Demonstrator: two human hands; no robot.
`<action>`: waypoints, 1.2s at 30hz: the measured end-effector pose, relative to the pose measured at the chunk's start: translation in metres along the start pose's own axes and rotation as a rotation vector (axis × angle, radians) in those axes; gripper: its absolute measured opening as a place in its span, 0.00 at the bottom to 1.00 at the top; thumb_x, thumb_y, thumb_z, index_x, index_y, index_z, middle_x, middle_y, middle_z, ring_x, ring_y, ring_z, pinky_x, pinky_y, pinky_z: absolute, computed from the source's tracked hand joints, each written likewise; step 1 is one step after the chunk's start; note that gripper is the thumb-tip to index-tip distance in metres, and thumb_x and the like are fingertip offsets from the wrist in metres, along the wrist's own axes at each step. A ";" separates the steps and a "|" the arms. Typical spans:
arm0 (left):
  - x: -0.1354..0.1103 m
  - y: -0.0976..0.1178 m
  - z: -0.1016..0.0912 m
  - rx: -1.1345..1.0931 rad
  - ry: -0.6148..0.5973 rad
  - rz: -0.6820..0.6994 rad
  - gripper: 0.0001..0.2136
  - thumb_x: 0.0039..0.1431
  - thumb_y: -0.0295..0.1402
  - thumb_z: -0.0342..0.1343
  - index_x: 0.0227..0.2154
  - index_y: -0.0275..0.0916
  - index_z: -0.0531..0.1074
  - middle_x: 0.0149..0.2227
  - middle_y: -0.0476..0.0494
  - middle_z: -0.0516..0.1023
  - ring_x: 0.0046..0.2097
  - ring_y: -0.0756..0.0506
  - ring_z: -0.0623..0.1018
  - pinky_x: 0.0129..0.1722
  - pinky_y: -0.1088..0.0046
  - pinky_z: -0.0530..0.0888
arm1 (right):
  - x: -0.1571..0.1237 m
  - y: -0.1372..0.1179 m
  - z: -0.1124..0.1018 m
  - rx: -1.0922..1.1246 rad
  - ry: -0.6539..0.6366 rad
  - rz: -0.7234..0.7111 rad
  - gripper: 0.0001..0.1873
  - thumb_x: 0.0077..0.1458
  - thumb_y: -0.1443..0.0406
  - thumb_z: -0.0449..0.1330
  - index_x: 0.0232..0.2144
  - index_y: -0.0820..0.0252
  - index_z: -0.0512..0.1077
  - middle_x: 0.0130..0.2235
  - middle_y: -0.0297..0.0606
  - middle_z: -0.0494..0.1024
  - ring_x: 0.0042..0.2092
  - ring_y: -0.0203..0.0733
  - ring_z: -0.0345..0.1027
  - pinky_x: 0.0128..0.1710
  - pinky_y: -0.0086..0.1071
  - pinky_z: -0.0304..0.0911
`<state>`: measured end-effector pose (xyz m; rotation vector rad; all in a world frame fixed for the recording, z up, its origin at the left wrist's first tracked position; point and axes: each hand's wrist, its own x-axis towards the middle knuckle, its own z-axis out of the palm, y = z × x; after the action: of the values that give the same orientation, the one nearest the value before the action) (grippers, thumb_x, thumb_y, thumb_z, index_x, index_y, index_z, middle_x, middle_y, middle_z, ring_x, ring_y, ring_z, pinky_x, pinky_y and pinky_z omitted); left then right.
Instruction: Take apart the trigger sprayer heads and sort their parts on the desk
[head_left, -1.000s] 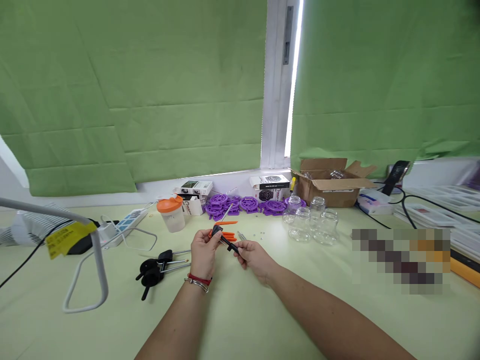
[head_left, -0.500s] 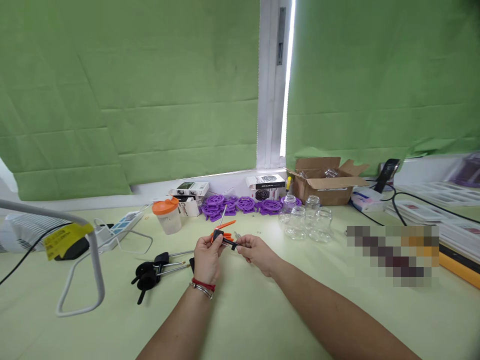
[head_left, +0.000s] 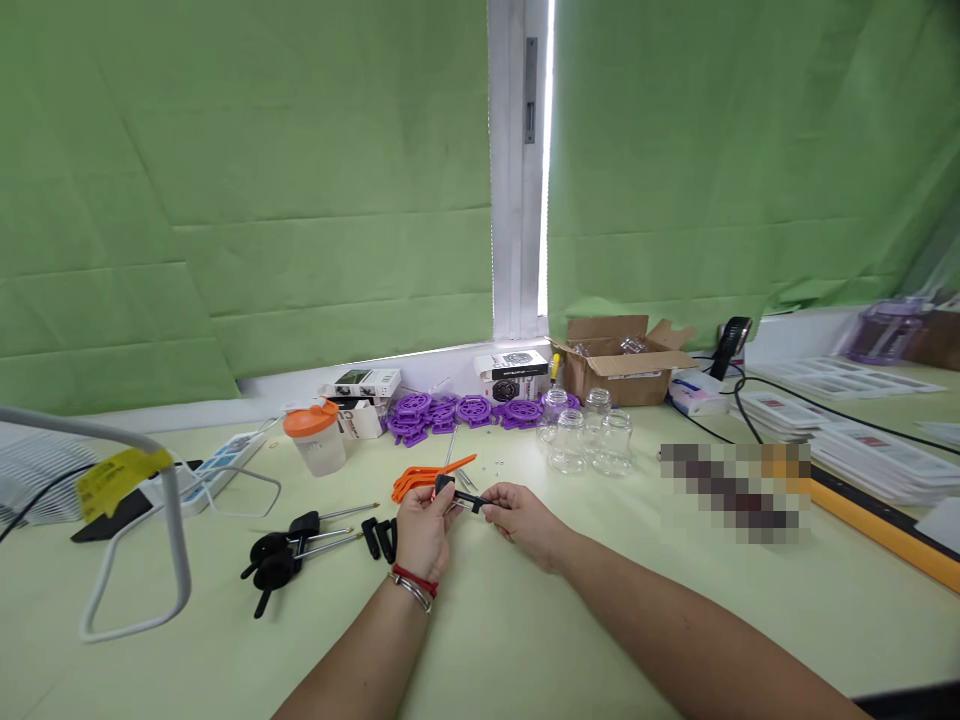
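My left hand and my right hand meet over the table, both pinching a small black plastic part with a thin arm held level between them. My left fingers close on its left end, my right fingers on its right end. Just behind the hands lie orange plastic pieces and a thin metal rod. To the left, black clips with metal rods and two small black pieces rest on the table.
Purple round plastic parts, small boxes, an orange-lidded cup and several glass jars line the back. An open cardboard box stands right of them. A power strip and white wire frame lie left.
The view has swung right and down a little. The black part now lies level between my hands, lower and clear of the orange pieces, which rest on the table.
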<state>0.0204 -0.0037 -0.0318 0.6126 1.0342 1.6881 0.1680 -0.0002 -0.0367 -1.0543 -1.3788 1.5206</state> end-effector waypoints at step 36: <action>-0.018 -0.002 0.010 0.081 0.007 0.085 0.15 0.38 0.31 0.66 0.27 0.37 0.66 0.28 0.50 0.73 0.31 0.50 0.76 0.33 0.69 0.76 | 0.002 0.006 -0.016 -0.387 -0.030 -0.216 0.08 0.50 0.65 0.53 0.32 0.59 0.72 0.29 0.33 0.72 0.31 0.37 0.62 0.35 0.31 0.56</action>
<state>0.0358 -0.0167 -0.0266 0.7131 1.0995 1.7295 0.1828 0.0061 -0.0439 -1.0711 -1.7931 1.1423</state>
